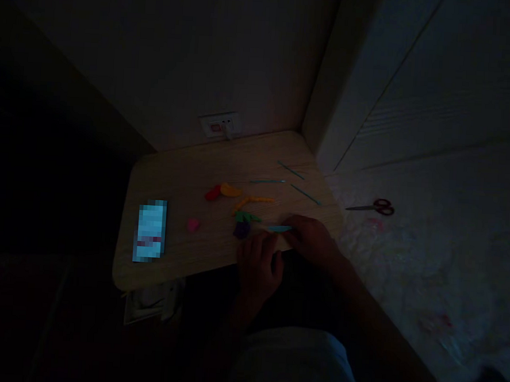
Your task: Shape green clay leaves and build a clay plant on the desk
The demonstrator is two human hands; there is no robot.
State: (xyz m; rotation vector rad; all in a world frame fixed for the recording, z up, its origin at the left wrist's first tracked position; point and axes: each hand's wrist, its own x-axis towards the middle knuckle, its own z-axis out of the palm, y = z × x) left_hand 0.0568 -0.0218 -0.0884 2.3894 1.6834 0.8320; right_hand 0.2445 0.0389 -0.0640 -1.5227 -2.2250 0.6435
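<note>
My right hand point(310, 236) is closed on a flat light-blue modelling knife point(280, 229), its blade pointing left just above the table's near edge. Close beside it, my left hand point(257, 263) rests at that edge with its thumb apart from the fingers; I see nothing in it. Beyond the left fingertips lie a dark purple lump of clay point(241, 229) and a green clay piece point(247, 216). An orange clay strip point(257, 200) bends behind them. Further back, a red clay piece point(213, 192) touches a yellow-orange one point(230, 190). The room is dim, so fine detail is lost.
Several thin blue-green sticks, one a stick point(305, 194), lie at the right of the small wooden table point(179, 166). A pink lump point(193, 224) and a bright pixelated phone-like rectangle point(150, 230) are left. Scissors point(372, 207) lie right, off the table. A wall socket point(220, 124) is behind.
</note>
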